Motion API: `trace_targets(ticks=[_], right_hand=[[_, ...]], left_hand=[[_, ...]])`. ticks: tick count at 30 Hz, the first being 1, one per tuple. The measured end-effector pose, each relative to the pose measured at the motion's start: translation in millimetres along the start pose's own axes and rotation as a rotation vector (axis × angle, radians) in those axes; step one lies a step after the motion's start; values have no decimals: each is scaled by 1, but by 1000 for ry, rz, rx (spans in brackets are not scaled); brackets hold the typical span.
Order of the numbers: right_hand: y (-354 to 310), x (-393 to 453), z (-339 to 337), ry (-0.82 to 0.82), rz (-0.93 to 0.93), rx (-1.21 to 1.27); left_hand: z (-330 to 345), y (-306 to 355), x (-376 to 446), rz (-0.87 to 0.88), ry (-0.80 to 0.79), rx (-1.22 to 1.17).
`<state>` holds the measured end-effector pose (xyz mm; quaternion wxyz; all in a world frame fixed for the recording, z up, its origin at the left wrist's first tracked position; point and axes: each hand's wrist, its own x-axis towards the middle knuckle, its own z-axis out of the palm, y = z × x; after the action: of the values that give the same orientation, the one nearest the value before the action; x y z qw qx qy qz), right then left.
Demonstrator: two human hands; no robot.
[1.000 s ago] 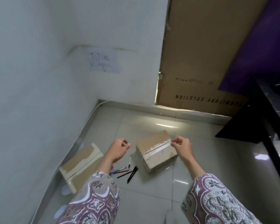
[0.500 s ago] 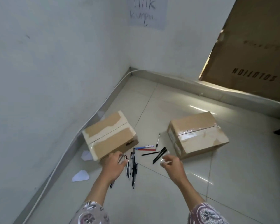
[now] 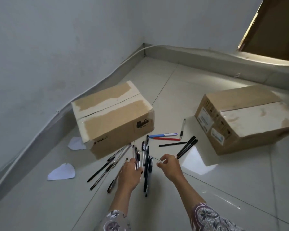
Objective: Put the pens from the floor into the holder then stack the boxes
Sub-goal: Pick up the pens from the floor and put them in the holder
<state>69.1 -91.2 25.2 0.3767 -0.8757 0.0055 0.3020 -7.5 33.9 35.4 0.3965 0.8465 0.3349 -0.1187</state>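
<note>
Step in hand: you are gathering pens, judging by the scatter on the floor (image 3: 207, 189); neither box is stacked yet.
Pens: the main cluster of pens (image 3: 146, 155) lies near you, just beside the left box (image 3: 112, 117); a blue pen (image 3: 163, 135) and a red pen (image 3: 166, 139) lie farther off, between the two boxes.
Right box (image 3: 247, 117): it sits on the floor, well apart from the left one.
Left hand (image 3: 130, 174): your fingers reach down onto the cluster and curl about at least one pen.
Right hand (image 3: 170, 165): it hovers above the floor, fingers loosely curled, holding nothing visible.
Next move: close on a bundle and lift; no holder is in view, so find it first.
</note>
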Motion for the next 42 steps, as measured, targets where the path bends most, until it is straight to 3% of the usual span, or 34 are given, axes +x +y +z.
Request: trace_targets(ticks=[7, 11, 15, 21, 29, 34, 38, 42], right_hand=[[20, 17, 70, 44, 29, -339], [26, 12, 87, 99, 54, -287], [30, 17, 84, 173, 126, -155], [36, 19, 83, 263, 95, -155], [30, 25, 93, 257, 92, -239], [30, 30, 91, 304, 105, -236], [46, 35, 79, 436, 46, -78], [52, 43, 61, 462, -41, 275]], left_hand=[[21, -50, 37, 48, 103, -197], [16, -63, 44, -9, 75, -342], [22, -67, 40, -31, -8, -352], [41, -48, 48, 10, -37, -370], [63, -33, 54, 62, 92, -132], [63, -33, 56, 216, 140, 163], [72, -27, 58, 311, 125, 377], [82, -24, 64, 293, 182, 463]])
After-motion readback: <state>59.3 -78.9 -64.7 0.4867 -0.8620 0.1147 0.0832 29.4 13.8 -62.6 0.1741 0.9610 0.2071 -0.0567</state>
